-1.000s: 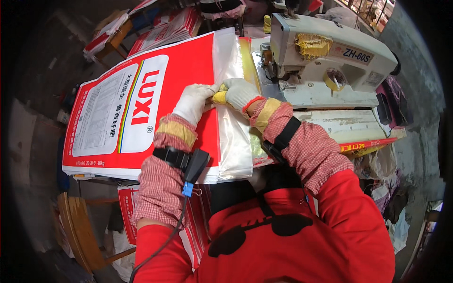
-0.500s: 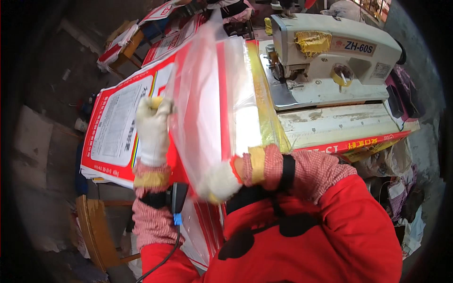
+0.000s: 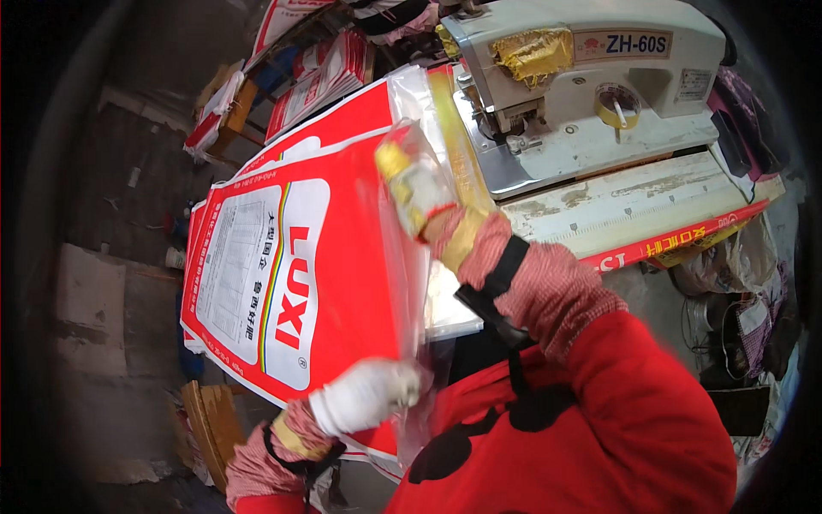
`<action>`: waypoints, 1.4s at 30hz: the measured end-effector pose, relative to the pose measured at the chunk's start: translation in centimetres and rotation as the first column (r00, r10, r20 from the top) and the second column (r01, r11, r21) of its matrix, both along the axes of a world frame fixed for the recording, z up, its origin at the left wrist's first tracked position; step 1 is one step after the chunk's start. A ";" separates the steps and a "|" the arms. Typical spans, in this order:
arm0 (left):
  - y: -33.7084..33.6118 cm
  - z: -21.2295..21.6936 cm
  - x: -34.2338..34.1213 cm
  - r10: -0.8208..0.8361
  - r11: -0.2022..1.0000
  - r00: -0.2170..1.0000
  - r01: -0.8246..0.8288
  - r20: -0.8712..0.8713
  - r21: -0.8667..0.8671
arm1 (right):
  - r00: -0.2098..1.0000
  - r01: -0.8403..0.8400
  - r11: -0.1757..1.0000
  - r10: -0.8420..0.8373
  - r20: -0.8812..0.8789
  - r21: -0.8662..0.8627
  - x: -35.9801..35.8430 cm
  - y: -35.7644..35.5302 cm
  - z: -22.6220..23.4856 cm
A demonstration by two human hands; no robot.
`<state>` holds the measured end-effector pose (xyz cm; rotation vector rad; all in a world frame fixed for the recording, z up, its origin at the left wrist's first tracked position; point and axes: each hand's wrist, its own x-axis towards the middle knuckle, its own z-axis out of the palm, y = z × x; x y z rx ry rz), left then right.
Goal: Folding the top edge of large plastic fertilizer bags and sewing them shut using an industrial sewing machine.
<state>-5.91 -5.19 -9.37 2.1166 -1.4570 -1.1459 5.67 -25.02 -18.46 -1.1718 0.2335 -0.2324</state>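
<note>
A red and white printed sack (image 3: 355,248) lies flat on a stack of similar sacks, with a clear plastic liner (image 3: 413,287) sticking out along its right edge. My left hand (image 3: 368,396), in a white glove, is closed on the near end of that edge. At the far end of the same edge, my right hand (image 3: 415,184) has its yellow-tipped glove fingers closed on the plastic. Between my hands the liner's edge runs fairly straight. The fingertips are partly hidden and slightly blurred.
A white industrial sewing machine (image 3: 591,94) stands at the right, with a roll of tape (image 3: 617,107) on its body. Yellow sheeting (image 3: 467,146) lies beside the stack. More sacks (image 3: 321,86) are piled at the back left, near a wooden stool (image 3: 214,420).
The raised liner and sack have come down flat, printed side up. My left hand moved nearer and right, to the near end; my right hand moved away from me, to the far end.
</note>
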 end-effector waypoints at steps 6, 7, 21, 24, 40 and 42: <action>-11.5 5.5 9.6 0.306 0.906 0.141 0.262 0.942 -0.333 | 0.920 -0.167 0.800 0.336 0.201 -0.576 -2.1 3.5 -1.0; -13.3 4.9 10.8 0.300 0.903 0.155 0.273 0.941 -0.332 | 0.935 -0.010 0.614 0.286 0.210 -0.789 -1.1 4.0 -2.7; -16.0 0.5 18.9 0.114 0.994 -0.208 0.023 0.972 -0.111 | 0.878 -0.339 0.493 0.472 -0.081 -0.801 -3.1 4.2 1.8; -17.4 3.7 19.7 0.050 0.980 -0.007 -0.191 0.999 -0.050 | 0.781 -0.376 0.068 0.560 -0.277 -0.924 -2.9 6.9 0.0; -19.9 13.6 19.2 0.033 0.999 -0.254 0.015 0.967 -0.030 | 0.989 -0.049 0.985 0.025 -0.147 -0.165 -19.3 -5.0 -0.2; -21.9 12.3 18.8 0.027 0.998 -0.245 0.068 0.969 -0.011 | 0.863 0.361 0.498 -0.498 0.081 -0.788 -18.6 -6.1 -1.4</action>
